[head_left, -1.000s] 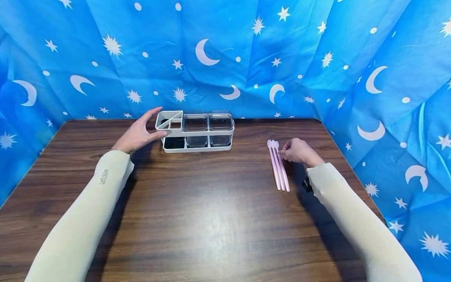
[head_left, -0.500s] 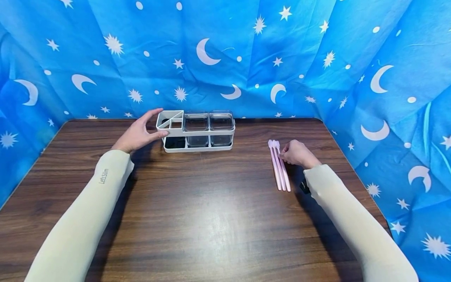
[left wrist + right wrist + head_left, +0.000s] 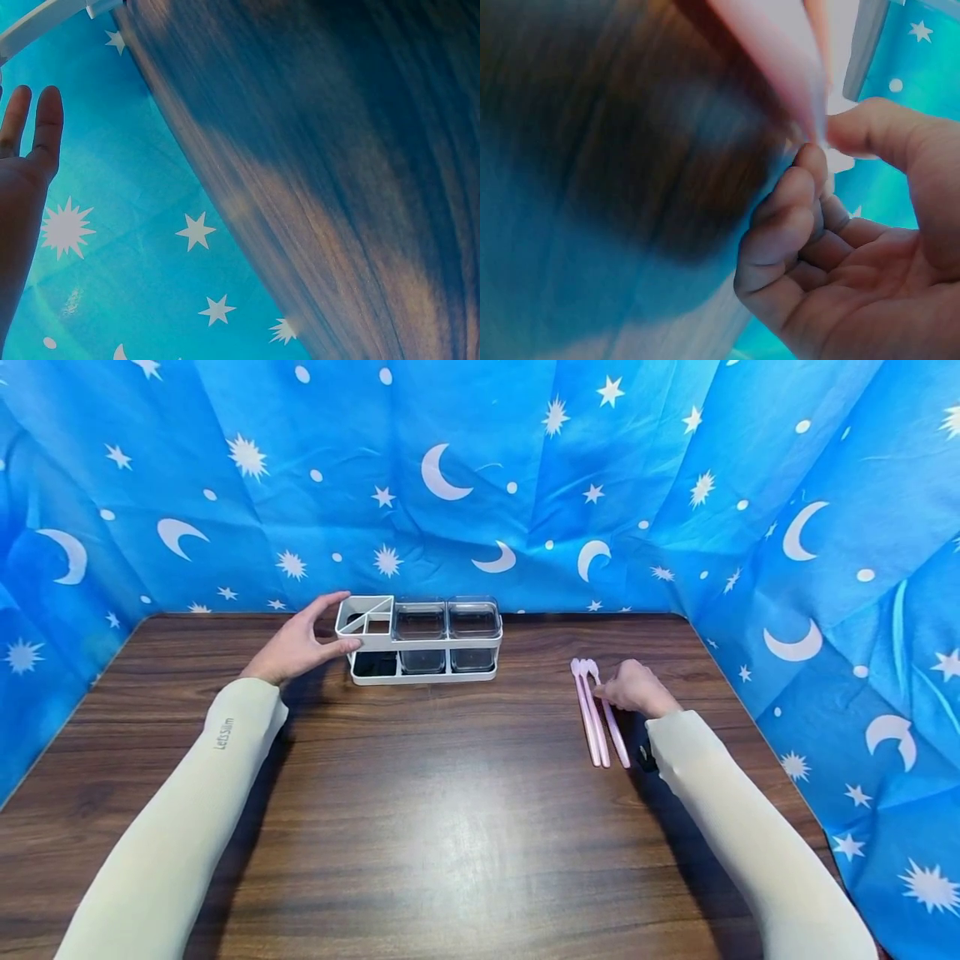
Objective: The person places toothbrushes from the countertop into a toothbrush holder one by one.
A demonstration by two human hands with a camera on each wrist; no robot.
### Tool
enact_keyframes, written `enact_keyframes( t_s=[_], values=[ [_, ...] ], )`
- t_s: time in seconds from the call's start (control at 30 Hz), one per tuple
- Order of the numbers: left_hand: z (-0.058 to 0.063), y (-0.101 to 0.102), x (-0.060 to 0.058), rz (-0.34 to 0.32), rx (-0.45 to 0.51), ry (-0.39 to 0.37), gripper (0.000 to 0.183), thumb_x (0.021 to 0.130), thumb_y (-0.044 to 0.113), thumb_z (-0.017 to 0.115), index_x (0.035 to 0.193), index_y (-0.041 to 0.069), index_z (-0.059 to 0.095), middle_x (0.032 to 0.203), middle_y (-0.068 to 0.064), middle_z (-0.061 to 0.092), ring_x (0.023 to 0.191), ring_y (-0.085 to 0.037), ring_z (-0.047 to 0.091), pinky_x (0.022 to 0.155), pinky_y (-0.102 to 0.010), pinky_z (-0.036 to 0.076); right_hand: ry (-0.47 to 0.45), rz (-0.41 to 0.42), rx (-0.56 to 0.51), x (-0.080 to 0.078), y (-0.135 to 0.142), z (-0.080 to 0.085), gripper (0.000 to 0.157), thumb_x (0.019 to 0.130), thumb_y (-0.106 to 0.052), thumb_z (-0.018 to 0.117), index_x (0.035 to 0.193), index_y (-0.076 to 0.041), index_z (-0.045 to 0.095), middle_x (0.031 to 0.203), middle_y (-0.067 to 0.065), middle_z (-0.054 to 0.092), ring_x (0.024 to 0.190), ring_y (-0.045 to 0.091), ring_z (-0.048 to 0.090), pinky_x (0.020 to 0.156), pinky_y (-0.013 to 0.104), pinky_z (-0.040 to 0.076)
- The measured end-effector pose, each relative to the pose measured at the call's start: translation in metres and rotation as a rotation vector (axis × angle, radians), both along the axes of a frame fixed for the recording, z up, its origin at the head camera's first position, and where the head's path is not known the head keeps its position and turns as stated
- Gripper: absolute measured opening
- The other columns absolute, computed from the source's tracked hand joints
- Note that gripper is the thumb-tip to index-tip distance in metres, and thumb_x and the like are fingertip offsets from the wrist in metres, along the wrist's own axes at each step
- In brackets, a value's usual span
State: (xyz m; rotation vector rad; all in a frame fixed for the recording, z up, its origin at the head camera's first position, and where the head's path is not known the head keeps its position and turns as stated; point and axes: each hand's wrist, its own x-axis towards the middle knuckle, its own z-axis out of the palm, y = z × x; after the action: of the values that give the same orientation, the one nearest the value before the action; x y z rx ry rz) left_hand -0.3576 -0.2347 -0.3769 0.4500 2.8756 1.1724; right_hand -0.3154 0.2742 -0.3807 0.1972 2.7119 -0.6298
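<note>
Dark brown wood-grain table (image 3: 450,760), glare patch near the middle. Blue cloth printed with white moons and stars (image 3: 300,477) hangs right behind the far edge and along the right side. Cream sleeves (image 3: 176,810) on both forearms, printed lettering on the left one.

White two-tier rectangular rack (image 3: 442,678) sits near the far edge, left of centre: white box with diagonal divider (image 3: 378,642) at upper left, two clear square-cornered containers (image 3: 420,620) beside it on top, more clear ones below. Bottom-left bay is dark, can't make out contents.

Left hand (image 3: 296,647) spans the rack's left end, thumb on the front wall, forefinger at the rear corner, holding it between them. Left wrist view gets only two extended fingers and a bit of white frame; pressure can't be told.

Three long thin pink utensils with widened heads (image 3: 587,714) lie right of the rack, well apart from it, heads toward the cloth. Right hand (image 3: 633,687) pinches the rightmost between thumb and forefinger, other fingers curled; it blocks part of that handle in the head view.

Vs half a second ago: rightmost handle's near end has swung right, opening a gap. Other two stay side by side. Rack and left-hand hold unchanged.
</note>
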Motion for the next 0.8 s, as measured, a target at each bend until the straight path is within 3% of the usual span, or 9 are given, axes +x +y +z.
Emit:
enact_keyframes(
  t_s=[0.17,0.43,0.63,0.8],
  values=[
    [-0.001,0.000,0.000,0.000,0.002,-0.002,0.087,0.079,0.057,0.067,0.150,0.036,0.021,0.155,-0.007,0.019,0.132,-0.039,0.030,0.101,-0.064,0.023,0.119,0.014,-0.016,0.003,0.002,0.018,0.027,0.089,-0.026,0.060,0.078,-0.002,0.063,0.067,0.006,0.058,0.062,0.020,0.051,0.054,0.030,0.039],
    [-0.001,0.000,0.000,-0.005,-0.001,0.017,0.086,0.080,0.055,0.068,0.150,0.034,0.022,0.154,-0.007,0.020,0.131,-0.038,0.031,0.101,-0.063,0.025,0.462,0.039,-0.118,0.008,-0.020,0.064,0.020,0.085,-0.022,0.061,0.080,-0.003,0.061,0.072,0.008,0.056,0.066,0.023,0.050,0.054,0.034,0.039],
    [0.000,0.001,0.001,-0.011,-0.010,0.016,0.086,0.081,0.056,0.067,0.150,0.034,0.021,0.154,-0.008,0.020,0.130,-0.039,0.033,0.100,-0.064,0.026,0.712,0.120,-0.217,0.007,-0.049,0.090,0.012,0.084,-0.017,0.062,0.078,-0.006,0.062,0.075,0.007,0.060,0.070,0.020,0.050,0.060,0.031,0.039],
    [0.000,0.000,0.000,-0.007,-0.019,0.026,0.086,0.081,0.056,0.067,0.150,0.033,0.022,0.153,-0.008,0.023,0.130,-0.038,0.034,0.100,-0.062,0.027,0.850,0.207,-0.368,0.002,-0.077,0.104,0.010,0.086,-0.014,0.063,0.081,-0.006,0.063,0.076,0.005,0.063,0.069,0.017,0.053,0.062,0.027,0.040]
  ],
)
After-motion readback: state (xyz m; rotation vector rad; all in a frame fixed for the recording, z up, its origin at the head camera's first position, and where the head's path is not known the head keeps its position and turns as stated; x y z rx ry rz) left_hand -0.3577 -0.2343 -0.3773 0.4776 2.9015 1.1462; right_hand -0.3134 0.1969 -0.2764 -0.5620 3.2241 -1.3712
